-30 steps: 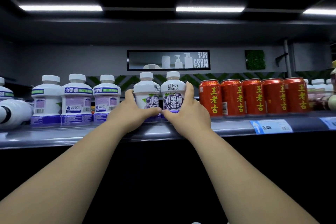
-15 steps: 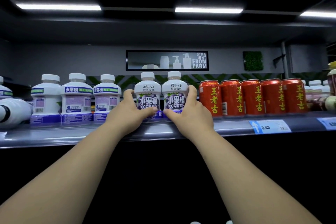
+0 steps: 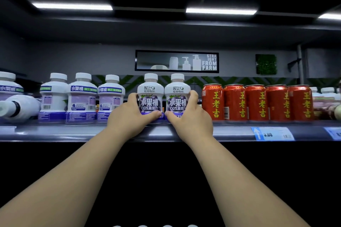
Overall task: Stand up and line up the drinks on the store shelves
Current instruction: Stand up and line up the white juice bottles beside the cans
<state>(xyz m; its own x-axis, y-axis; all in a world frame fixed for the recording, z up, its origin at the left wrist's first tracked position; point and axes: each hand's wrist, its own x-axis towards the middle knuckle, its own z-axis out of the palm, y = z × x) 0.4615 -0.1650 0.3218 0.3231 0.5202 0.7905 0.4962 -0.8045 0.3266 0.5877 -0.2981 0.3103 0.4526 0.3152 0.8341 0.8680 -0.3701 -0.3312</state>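
At the far left of the shelf (image 3: 55, 132) a toppled bottle (image 3: 20, 108) lies on its side, cap pointing left. Just right of it, three back-facing bottles (image 3: 82, 97) stand upright with their barcodes showing; both look like later work. At mid-shelf the left hand (image 3: 129, 116) grips the left grape bottle (image 3: 150, 88), fingers curled round its left flank and thumb laid across the lower front. Close against it on the right stands the right grape bottle (image 3: 177, 88), gripped the mirror way by the right hand (image 3: 191, 118), fingers wrapped on the right flank and thumb low on the front. Both bottles are upright near the front edge, labels facing out. The step in hand seems to be squaring this pair. The good way is to hold low, slide rather than lift, bring both bases flush with the front line and check that the labels face squarely forward before letting go. Further right the red cans (image 3: 256, 101) stand in an even row. The right fingers sit close beside the first can, so that hand should draw straight back toward the near side, releasing one hand at a time so neither bottle rocks.
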